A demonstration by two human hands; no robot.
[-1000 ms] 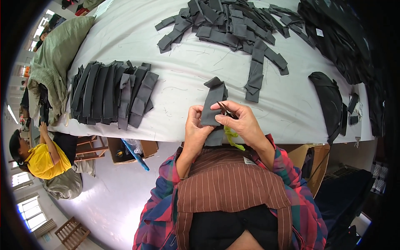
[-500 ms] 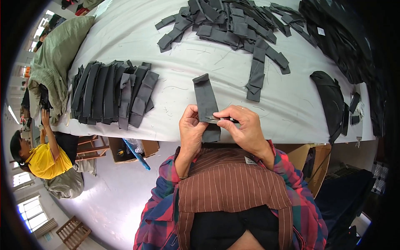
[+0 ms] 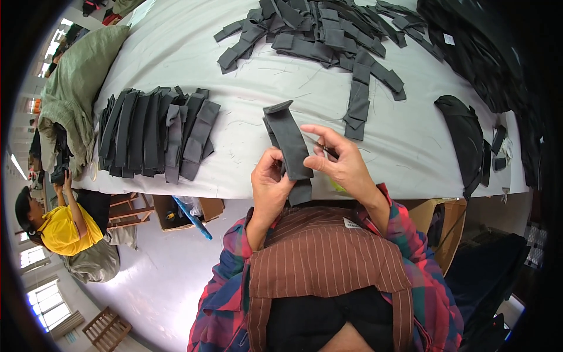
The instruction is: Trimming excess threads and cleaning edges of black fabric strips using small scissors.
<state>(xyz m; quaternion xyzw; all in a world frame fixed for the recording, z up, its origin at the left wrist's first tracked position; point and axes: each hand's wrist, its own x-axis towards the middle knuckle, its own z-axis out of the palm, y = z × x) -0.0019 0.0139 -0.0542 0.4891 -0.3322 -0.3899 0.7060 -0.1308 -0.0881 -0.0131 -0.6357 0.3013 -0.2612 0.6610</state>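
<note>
Both my hands, left (image 3: pixel 271 186) and right (image 3: pixel 342 164), pinch the dark fabric strip (image 3: pixel 289 146) near its lower end above the counter (image 3: pixel 246 126); it looks light and floppy, best held by its edges.

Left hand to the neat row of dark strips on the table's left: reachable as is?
Probably not right away: the left hand is holding the dark fabric strip with the right hand. Bare grey table lies between it and the row of strips.
</note>
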